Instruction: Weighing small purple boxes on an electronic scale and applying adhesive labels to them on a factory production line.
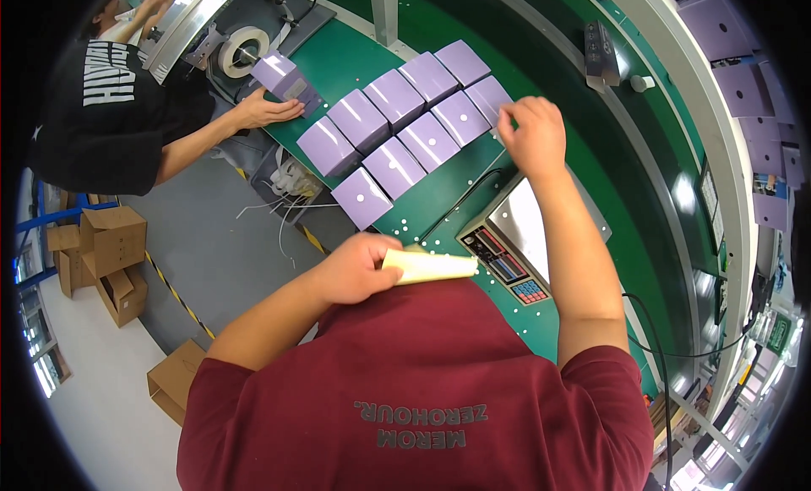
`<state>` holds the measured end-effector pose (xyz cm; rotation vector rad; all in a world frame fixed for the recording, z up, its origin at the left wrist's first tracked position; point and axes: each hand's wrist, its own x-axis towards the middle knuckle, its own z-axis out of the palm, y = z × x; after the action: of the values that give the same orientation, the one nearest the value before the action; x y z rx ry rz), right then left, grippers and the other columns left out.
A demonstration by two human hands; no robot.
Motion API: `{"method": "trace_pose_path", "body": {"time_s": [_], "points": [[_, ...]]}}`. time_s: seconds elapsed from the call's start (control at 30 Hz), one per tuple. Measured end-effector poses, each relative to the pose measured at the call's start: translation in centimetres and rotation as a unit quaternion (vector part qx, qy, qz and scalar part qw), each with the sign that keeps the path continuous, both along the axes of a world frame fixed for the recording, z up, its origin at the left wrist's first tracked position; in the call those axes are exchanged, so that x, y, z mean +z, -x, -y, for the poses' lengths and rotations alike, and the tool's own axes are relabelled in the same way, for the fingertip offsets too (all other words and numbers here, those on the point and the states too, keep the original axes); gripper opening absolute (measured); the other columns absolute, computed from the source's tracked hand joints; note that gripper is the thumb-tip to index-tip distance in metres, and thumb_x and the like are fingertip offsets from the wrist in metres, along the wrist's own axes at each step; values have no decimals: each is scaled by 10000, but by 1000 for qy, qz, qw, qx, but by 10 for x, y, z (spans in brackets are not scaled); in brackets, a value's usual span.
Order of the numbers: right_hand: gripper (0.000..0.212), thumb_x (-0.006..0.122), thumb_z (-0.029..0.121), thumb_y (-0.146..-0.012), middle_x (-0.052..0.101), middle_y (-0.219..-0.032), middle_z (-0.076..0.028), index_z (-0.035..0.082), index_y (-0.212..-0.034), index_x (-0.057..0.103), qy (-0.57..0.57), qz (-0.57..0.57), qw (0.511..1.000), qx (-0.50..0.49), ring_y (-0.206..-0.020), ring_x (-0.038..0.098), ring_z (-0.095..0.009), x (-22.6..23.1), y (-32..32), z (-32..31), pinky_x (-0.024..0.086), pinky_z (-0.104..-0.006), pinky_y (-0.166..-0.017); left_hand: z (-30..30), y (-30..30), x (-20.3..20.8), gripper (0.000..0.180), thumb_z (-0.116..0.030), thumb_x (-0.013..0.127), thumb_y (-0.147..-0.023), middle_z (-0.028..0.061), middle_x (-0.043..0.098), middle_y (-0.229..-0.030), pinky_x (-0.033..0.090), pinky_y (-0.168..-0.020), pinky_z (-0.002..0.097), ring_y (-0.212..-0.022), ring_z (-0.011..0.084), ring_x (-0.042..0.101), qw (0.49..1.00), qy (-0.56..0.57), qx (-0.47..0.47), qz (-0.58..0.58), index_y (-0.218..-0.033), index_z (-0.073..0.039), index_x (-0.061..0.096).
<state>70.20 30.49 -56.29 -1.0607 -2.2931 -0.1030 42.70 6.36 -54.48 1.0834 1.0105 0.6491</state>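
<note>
My left hand [361,267] is closed on a curled pale yellow sheet [429,268], close in front of my chest. My right hand [535,134] reaches over the bench with its fingers pinched together, beside the purple box [490,99] at the right end of the nearer row. Whatever the pinch may hold is too small to see. Two slanting rows of purple boxes stand side by side on the green bench. Several in the nearer row, such as this purple box [361,197], carry a white round dot on top; the farther row shows none.
A weighing scale [517,237] with a keypad sits right of my left hand. Small white dots litter the green bench [439,208]. At left, a co-worker's hand [269,109] touches another purple box [280,75] by a tape roll [243,51]. Cardboard boxes [114,242] stand on the floor.
</note>
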Motion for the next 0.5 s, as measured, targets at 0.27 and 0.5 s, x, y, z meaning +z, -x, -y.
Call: {"method": "trace_pose_path", "body": {"time_s": [0.27,0.5], "points": [[60,747,78,-860,725,-931,-96,33,-900,749,104,52,989,95,-893,681,-301,17,-10,-5,540,-390,-803,18,0,10,149,-107,692,-976,52,670,-945,483,-766,287,-851,146,613,992,-96,-78,-30,-1039,26,716],[185,717,196,-944,645,-851,-59,79,-808,676,252,-521,690,435,-729,601,-206,219,3,154,454,-337,-631,4,3,5,183,-101,633,-1033,41,727,-1044,524,-856,305,-926,141,662,997,20,80,8,-1133,19,727]]}}
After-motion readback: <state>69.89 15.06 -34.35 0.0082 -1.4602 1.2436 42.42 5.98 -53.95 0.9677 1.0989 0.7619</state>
